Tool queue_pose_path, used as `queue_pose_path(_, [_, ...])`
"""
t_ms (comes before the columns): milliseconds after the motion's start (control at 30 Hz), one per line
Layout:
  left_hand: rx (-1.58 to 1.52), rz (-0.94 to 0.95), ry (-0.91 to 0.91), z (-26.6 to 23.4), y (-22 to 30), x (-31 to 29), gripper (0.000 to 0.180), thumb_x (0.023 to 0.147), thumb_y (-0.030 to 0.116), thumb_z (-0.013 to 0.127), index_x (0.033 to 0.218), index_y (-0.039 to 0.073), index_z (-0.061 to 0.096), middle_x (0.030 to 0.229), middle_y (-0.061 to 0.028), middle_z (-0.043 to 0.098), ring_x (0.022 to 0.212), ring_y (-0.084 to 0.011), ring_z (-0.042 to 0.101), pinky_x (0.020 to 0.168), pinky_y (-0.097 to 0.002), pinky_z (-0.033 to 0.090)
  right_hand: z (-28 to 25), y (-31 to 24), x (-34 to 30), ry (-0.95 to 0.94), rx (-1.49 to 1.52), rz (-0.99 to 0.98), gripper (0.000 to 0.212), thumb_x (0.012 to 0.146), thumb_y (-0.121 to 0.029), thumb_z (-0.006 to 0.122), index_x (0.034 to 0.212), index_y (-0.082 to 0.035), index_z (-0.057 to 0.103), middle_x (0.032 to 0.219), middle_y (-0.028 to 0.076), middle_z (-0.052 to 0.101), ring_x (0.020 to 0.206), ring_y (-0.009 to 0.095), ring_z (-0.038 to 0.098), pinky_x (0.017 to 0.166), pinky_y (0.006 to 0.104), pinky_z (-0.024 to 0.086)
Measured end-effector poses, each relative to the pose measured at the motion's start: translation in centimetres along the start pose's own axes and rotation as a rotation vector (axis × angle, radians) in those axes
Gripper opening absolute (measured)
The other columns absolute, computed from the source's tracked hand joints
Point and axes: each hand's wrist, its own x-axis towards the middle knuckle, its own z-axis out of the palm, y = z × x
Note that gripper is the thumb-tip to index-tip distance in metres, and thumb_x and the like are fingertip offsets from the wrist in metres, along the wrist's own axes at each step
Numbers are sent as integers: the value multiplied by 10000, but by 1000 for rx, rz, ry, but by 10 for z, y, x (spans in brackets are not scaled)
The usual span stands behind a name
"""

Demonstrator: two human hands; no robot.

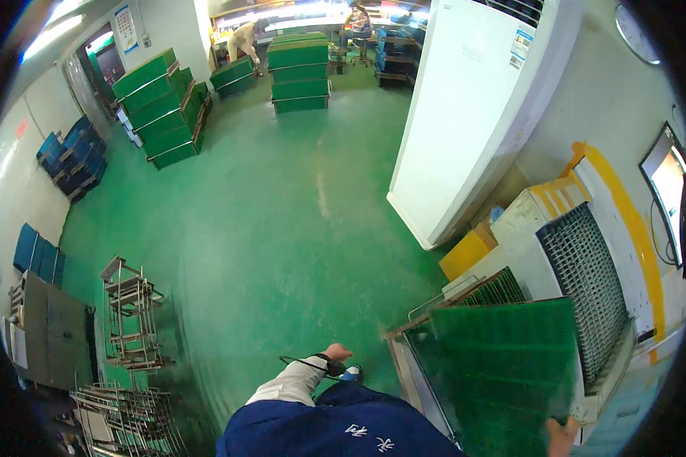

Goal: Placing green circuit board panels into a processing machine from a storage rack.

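Observation:
A large, dark green rectangular panel (503, 365) with faint stripes slants at my lower right, slightly blurred. At its lower right corner is my right hand (562, 437), its fingers closed on the edge. Behind the panel's upper edge shows a rack (503, 288) of thin green slats. My left hand (339, 352) is out in front of my body over the floor, touching nothing. Its fingers look curled in, and I see nothing in them. A dark band with a thin black cord circles the left wrist, below a white sleeve.
Metal rack frames (133, 316) stand at left beside a grey cabinet (46, 327). Green stacks (160, 107) and another stack (299, 72) are farther off; a person (244, 42) bends beside them. At right are a tall white cabinet (465, 114), yellow box (469, 251) and black mesh (587, 282).

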Motion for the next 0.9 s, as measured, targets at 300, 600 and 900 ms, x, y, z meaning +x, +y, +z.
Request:
queue_pose_path(300, [29,10,41,8,29,5,466,845,494,703,916,36,757,765,-69,720,632,-188,677,620,-356,558,-28,66,1,448,885,383,566,932,-304,688,1355,42,539,1301,190,622,1135,333,610,1009,430,473])
queue_pose_path(600, [-283,-43,-23,-5,58,-41,385,953,301,683,1209,18,634,877,-46,695,635,-146,644,475,-287,466,56,92,78,398,1360,388,324,928,-140,684,1215,-36,575,1164,97,632,1041,245,581,898,394,470])
queue_pose_path(900, [-438,-75,17,-3,41,-59,314,959,254,655,1137,-5,639,856,-71,699,660,-200,667,532,-326,496,109,107,173,397,1998,560,205,925,-70,674,1090,-35,558,1063,100,567,924,248,527,895,388,487])
